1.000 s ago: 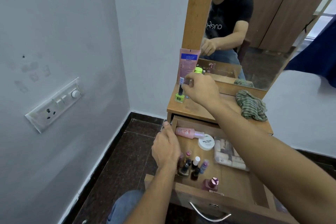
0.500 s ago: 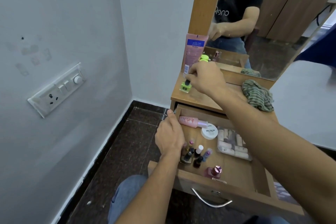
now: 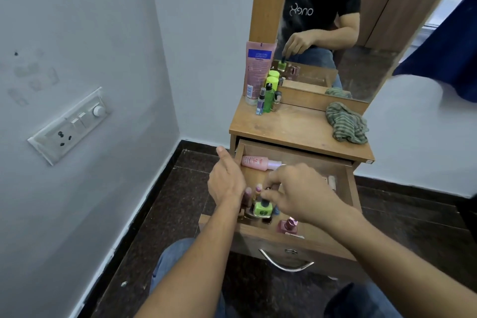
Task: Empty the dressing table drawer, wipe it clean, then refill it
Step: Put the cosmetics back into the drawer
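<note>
Down from the tabletop (image 3: pixel 296 129), the right hand (image 3: pixel 304 193) now pinches the green polish bottle (image 3: pixel 262 209) by its cap, centre-low, inside the drawer (image 3: pixel 351 183) among upright bottles (image 3: pixel 258 188); crowding could topple them. The left hand (image 3: pixel 226 183) rests beside them, its grip hidden.

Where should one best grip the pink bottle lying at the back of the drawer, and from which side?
Probably round the middle of its body, from above. The pink bottle lies on its side along the back wall of the drawer, so only its top and front are free.
</note>
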### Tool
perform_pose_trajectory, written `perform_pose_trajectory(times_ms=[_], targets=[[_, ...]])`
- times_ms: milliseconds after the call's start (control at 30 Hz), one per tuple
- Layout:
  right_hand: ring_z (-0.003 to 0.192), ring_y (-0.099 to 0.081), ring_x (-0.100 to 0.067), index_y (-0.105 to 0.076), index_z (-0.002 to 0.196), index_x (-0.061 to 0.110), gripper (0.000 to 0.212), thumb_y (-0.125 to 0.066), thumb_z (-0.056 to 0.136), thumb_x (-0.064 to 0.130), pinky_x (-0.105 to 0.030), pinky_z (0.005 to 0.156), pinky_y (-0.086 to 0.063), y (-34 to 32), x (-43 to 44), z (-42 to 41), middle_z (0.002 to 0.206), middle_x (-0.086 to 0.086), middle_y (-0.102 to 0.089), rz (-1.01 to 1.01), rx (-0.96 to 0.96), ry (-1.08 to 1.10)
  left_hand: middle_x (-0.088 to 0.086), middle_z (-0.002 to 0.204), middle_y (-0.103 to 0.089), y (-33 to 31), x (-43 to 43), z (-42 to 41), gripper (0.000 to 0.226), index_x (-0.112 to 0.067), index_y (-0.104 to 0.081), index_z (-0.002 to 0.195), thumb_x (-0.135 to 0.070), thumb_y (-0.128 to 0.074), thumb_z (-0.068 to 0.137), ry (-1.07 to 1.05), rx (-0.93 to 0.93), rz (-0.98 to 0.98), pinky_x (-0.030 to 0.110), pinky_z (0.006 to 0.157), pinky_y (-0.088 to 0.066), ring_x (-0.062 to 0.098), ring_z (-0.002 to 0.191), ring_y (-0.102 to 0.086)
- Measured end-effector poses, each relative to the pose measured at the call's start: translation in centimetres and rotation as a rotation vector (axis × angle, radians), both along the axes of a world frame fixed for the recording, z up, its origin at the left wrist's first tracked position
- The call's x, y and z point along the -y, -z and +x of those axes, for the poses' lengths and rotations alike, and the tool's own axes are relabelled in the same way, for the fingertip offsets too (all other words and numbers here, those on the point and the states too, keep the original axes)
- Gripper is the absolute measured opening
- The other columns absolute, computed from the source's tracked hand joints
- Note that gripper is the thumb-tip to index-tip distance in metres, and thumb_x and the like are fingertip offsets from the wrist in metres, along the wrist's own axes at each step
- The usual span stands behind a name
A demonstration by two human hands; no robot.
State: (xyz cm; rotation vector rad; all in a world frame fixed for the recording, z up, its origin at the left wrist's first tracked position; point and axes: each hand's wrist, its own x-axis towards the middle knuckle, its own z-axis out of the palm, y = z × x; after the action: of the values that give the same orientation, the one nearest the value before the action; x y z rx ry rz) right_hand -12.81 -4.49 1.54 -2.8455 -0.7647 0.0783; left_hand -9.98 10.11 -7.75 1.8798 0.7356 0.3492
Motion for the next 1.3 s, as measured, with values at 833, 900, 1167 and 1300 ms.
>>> perform_pose_trajectory(times_ms=[833, 900, 1167, 1300], targets=[[0.080, -0.064, -0.027, -0.071, 0.085, 0.026, 0.015, -0.065, 0.083, 0.040, -0.030, 0.060, -0.039, 6.0, 0.9, -1.3, 0.082, 0.003, -0.068, -0.079, -0.031, -0.019, 0.004, 0.104, -0.073, 0.8, -0.1, 0.4, 0.095, -0.019, -0.076, 0.101, -0.065, 0.007, 0.097, 0.021, -0.008, 0.065, 0.035, 0.081, -0.036, 0.026, 0.102, -0.065], [0.083, -0.064, -0.028, -0.070, 0.086, 0.027, 0.015, -0.064, 0.082, 0.039, -0.031, 0.061, -0.042, 6.0, 0.9, -1.4, 0.084, 0.003, -0.069, -0.103, -0.037, -0.012, 0.003, 0.102, -0.073, 0.8, -0.1, 0.4, 0.094, -0.019, -0.076, 0.100, -0.065, 0.006, 0.097, 0.019, -0.006, 0.065, 0.035, 0.080, -0.035, 0.025, 0.100, -0.065], [0.074, -0.061, -0.013, -0.066, 0.073, 0.029, 0.025, -0.067, 0.085, 0.051, -0.030, 0.065, -0.050, 3.8, 1.0, -0.2, 0.069, 0.012, -0.063, -0.070, -0.091, 0.028, 0.003, 0.103, -0.073, 0.7, -0.1, 0.3, 0.097, -0.019, -0.076, 0.101, -0.068, 0.008, 0.095, 0.018, 0.002, 0.056, 0.034, 0.080, -0.035, 0.024, 0.100, -0.065], [0.074, -0.064, -0.004, -0.078, 0.085, 0.029, 0.019, -0.071, 0.087, 0.046, -0.032, 0.069, -0.056, 0.5, 1.4, 4.0, 0.077, 0.015, -0.071, 0.156, 0.014, 0.140, 0.004, 0.102, -0.073, 0.8, -0.1, 0.3, 0.097, -0.019, -0.076, 0.100, -0.068, 0.008, 0.094, 0.016, 0.003, 0.060, 0.035, 0.080, -0.036, 0.025, 0.100, -0.065]])
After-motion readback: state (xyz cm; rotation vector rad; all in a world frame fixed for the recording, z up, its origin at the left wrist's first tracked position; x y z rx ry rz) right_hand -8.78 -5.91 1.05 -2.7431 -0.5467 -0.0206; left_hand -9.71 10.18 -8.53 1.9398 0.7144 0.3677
